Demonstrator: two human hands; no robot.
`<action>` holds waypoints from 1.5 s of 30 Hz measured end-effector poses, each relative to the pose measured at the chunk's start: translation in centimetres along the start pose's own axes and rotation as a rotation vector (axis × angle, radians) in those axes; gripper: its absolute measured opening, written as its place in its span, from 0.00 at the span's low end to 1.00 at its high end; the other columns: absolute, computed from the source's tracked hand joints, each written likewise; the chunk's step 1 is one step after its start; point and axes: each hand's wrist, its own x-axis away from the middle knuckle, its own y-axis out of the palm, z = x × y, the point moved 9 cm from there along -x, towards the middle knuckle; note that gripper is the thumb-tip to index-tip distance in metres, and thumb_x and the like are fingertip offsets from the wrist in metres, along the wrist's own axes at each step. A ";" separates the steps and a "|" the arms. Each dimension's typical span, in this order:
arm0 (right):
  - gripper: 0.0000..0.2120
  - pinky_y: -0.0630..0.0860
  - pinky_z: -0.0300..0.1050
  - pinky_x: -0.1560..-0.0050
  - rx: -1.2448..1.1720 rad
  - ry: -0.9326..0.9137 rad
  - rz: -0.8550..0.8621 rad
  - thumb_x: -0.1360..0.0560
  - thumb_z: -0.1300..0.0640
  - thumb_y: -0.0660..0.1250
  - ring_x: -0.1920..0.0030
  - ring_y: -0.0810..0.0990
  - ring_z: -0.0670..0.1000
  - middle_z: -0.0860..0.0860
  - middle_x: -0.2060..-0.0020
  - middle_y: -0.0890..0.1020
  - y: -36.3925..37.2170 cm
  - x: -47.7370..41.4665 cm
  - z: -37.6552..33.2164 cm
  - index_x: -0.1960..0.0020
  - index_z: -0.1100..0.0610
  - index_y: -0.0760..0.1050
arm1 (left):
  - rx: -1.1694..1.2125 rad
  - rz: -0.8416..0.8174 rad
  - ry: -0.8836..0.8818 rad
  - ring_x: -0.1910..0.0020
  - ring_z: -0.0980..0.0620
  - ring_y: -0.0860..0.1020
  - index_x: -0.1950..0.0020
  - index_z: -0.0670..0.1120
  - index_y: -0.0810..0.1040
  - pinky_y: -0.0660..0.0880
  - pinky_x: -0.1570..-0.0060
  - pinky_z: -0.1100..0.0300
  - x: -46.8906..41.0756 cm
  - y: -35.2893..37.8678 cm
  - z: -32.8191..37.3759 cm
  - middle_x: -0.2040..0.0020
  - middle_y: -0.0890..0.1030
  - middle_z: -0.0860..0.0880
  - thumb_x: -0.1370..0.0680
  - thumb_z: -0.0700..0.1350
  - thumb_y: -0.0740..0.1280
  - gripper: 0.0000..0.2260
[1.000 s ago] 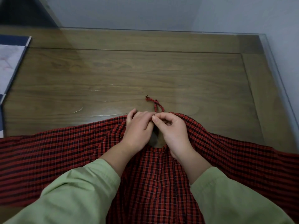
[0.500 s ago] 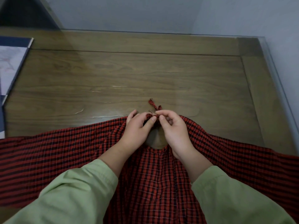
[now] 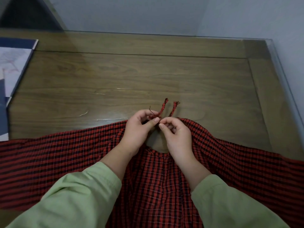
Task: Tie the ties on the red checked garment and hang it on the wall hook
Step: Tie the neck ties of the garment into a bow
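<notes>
The red checked garment (image 3: 156,178) lies spread across the near edge of the table (image 3: 148,76), its cloth running off both sides of the view and down under the person's forearms. At its far edge, in the middle, the cloth curves round a small opening where bare wood shows through. Just beyond that opening two thin ties (image 3: 166,108) in the same red check stand up side by side, slightly apart, their frayed ends pointing away from the person; a loose dark thread curls off the left one.

The left hand (image 3: 138,130) sits just left of the opening with its fingers (image 3: 153,121) closed in a pinch on the base of the left tie, thumb pressed against forefinger. The right hand (image 3: 177,137) is just right of the opening, thumb and forefinger tips drawn together at the foot of the ties and touching the left thumb; whether they actually grip cloth or tie there cannot be told. Its other fingers are curled in loosely. Both wrists come out of pale green sleeves (image 3: 79,195).

Beyond the garment the table is dark wood under a glass sheet, with a few light scratches. At its far left edge lies a blue and white booklet (image 3: 13,63). A grey wall (image 3: 148,14) stands behind the table.
</notes>
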 end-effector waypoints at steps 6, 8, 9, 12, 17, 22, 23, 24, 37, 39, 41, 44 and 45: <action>0.12 0.74 0.36 0.55 -0.016 0.054 0.047 0.26 0.63 0.70 0.59 0.79 0.45 0.47 0.60 0.83 -0.1 -0.1 0.4 0.59 0.45 0.79 | 0.046 -0.036 0.009 0.55 0.60 0.80 0.48 0.46 0.76 0.75 0.49 0.67 0.0 -0.2 0.0 0.57 0.83 0.51 0.22 0.32 0.63 0.10; 0.13 0.74 0.37 0.55 -0.012 0.060 0.072 0.27 0.63 0.71 0.59 0.79 0.45 0.48 0.59 0.83 0.0 -0.2 0.4 0.60 0.44 0.79 | 0.003 -0.039 0.024 0.55 0.62 0.79 0.51 0.47 0.76 0.73 0.50 0.70 0.0 -0.4 0.2 0.57 0.82 0.52 0.22 0.30 0.60 0.13; 0.14 0.74 0.37 0.54 -0.011 0.057 0.081 0.27 0.63 0.71 0.59 0.79 0.45 0.49 0.59 0.83 0.1 -0.2 0.4 0.60 0.44 0.79 | -0.006 -0.040 0.032 0.54 0.62 0.79 0.52 0.47 0.76 0.73 0.50 0.69 0.0 -0.5 0.2 0.57 0.81 0.52 0.22 0.29 0.60 0.14; 0.14 0.73 0.36 0.56 -0.017 0.052 0.104 0.28 0.64 0.72 0.61 0.78 0.44 0.47 0.61 0.82 0.1 -0.2 0.2 0.61 0.45 0.78 | -0.012 -0.051 0.066 0.54 0.57 0.79 0.54 0.48 0.76 0.75 0.47 0.64 0.0 -0.3 0.4 0.57 0.81 0.50 0.24 0.28 0.64 0.14; 0.15 0.74 0.38 0.59 -0.057 0.076 0.156 0.31 0.64 0.74 0.63 0.76 0.45 0.45 0.66 0.78 -0.4 -0.2 0.5 0.63 0.48 0.73 | -0.043 -0.024 0.102 0.57 0.58 0.79 0.56 0.49 0.77 0.76 0.49 0.62 0.1 0.0 0.4 0.58 0.81 0.52 0.26 0.30 0.67 0.13; 0.15 0.74 0.36 0.56 -0.076 0.049 0.105 0.31 0.64 0.74 0.61 0.78 0.44 0.45 0.63 0.80 -0.1 0.0 0.3 0.58 0.46 0.75 | -0.045 -0.051 0.104 0.55 0.54 0.77 0.56 0.48 0.77 0.75 0.48 0.57 0.1 0.1 0.3 0.58 0.79 0.50 0.25 0.31 0.67 0.11; 0.16 0.75 0.36 0.55 -0.083 0.037 0.086 0.31 0.65 0.74 0.59 0.79 0.44 0.45 0.61 0.81 0.0 0.1 0.2 0.56 0.45 0.76 | -0.048 -0.054 0.100 0.56 0.53 0.76 0.56 0.48 0.76 0.74 0.49 0.57 0.1 0.1 0.2 0.59 0.79 0.50 0.25 0.32 0.67 0.11; 0.17 0.75 0.37 0.53 -0.085 0.019 0.068 0.31 0.65 0.73 0.57 0.79 0.43 0.45 0.59 0.81 0.1 0.2 0.1 0.54 0.44 0.76 | -0.051 -0.059 0.093 0.56 0.53 0.75 0.56 0.48 0.76 0.73 0.51 0.56 0.1 0.2 0.1 0.59 0.78 0.49 0.24 0.32 0.67 0.11; 0.09 0.78 0.48 0.46 -0.088 0.012 0.059 0.29 0.61 0.73 0.54 0.82 0.45 0.46 0.59 0.84 -0.4 0.6 0.2 0.56 0.48 0.80 | -0.118 -0.107 0.049 0.56 0.55 0.71 0.52 0.50 0.73 0.70 0.50 0.61 0.1 0.4 0.3 0.56 0.72 0.46 0.21 0.35 0.61 0.10; 0.08 0.78 0.48 0.46 -0.089 0.012 0.058 0.29 0.61 0.73 0.53 0.82 0.45 0.45 0.59 0.84 -0.4 0.5 0.2 0.56 0.49 0.80 | -0.089 -0.105 0.041 0.56 0.54 0.70 0.52 0.49 0.72 0.70 0.53 0.64 0.1 0.2 0.4 0.56 0.71 0.44 0.20 0.34 0.60 0.10; 0.08 0.78 0.50 0.44 -0.081 0.008 0.046 0.29 0.61 0.73 0.52 0.82 0.45 0.44 0.59 0.84 -0.4 0.5 0.3 0.56 0.48 0.80 | -0.071 -0.109 0.033 0.58 0.56 0.70 0.53 0.49 0.71 0.69 0.55 0.66 0.1 0.2 0.3 0.57 0.71 0.45 0.20 0.33 0.59 0.11; 0.10 0.77 0.52 0.42 -0.064 0.013 0.027 0.29 0.61 0.74 0.51 0.82 0.44 0.41 0.58 0.84 -0.6 0.5 0.5 0.58 0.46 0.81 | -0.086 -0.084 0.049 0.60 0.58 0.70 0.54 0.49 0.71 0.69 0.56 0.66 0.0 0.1 0.4 0.59 0.71 0.48 0.20 0.33 0.58 0.11; 0.10 0.77 0.52 0.42 -0.067 0.014 0.022 0.29 0.62 0.74 0.50 0.82 0.44 0.41 0.57 0.85 -0.7 0.5 0.6 0.58 0.45 0.81 | -0.096 -0.067 0.062 0.60 0.57 0.70 0.54 0.49 0.70 0.69 0.56 0.64 0.0 -0.1 0.4 0.59 0.71 0.49 0.20 0.33 0.58 0.11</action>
